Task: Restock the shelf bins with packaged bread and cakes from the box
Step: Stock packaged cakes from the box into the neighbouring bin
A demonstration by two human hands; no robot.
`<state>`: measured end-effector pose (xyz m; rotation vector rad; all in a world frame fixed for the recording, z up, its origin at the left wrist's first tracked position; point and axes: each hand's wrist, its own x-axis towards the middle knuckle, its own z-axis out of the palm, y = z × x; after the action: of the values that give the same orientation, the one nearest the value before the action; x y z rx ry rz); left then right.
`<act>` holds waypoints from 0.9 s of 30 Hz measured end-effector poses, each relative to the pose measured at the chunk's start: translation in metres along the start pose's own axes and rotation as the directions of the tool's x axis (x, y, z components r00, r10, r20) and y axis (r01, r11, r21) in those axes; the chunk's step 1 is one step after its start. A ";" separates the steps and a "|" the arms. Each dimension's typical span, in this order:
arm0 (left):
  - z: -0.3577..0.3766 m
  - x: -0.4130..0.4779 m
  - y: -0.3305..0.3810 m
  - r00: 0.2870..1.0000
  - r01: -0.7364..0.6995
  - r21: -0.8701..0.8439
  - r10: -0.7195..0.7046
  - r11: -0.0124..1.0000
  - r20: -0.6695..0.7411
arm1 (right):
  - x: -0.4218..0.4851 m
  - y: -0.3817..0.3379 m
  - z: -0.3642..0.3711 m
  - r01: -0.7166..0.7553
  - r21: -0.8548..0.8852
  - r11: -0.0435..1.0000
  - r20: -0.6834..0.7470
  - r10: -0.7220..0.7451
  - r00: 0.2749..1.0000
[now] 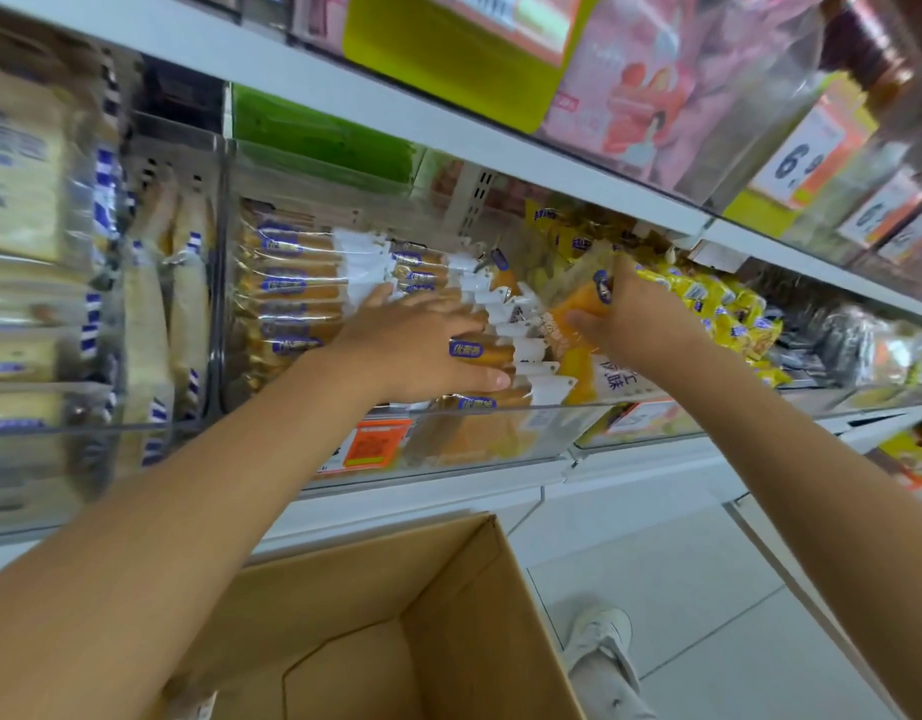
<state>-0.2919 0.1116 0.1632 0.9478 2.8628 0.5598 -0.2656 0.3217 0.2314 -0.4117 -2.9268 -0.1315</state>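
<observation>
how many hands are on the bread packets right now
2. The left hand rests on the stacked cake packets in the clear bin; the right hand, just right of it, grips an orange packet. No other hand shows.

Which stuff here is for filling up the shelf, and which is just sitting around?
For the job:
left hand resting on the stacked cake packets in the clear bin; right hand gripping an orange cake packet; cardboard box below.

Just there:
pink packets on the upper shelf; price tags; yellow packets; white shoe.
</observation>
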 end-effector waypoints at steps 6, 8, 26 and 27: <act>0.000 0.003 -0.001 0.999 0.029 0.021 -0.030 0.999 0.032 | 0.021 -0.016 0.001 -0.005 -0.139 0.990 0.141 0.025 0.990; 0.001 0.005 -0.001 0.997 0.047 0.037 -0.049 0.998 0.053 | 0.026 -0.014 -0.009 -0.017 -0.154 0.988 0.151 0.040 0.988; 0.003 0.006 -0.003 0.996 0.052 0.041 -0.054 0.998 0.064 | 0.048 -0.020 0.013 0.116 -0.005 0.993 0.138 -0.114 0.984; 0.004 0.006 -0.003 0.996 0.054 0.041 -0.057 0.998 0.066 | 0.049 -0.024 0.016 0.126 -0.004 0.992 0.176 -0.123 0.977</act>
<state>-0.2984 0.1140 0.1589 0.8717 2.8401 0.4601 -0.3215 0.3138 0.2237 -0.2532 -3.1274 -0.1406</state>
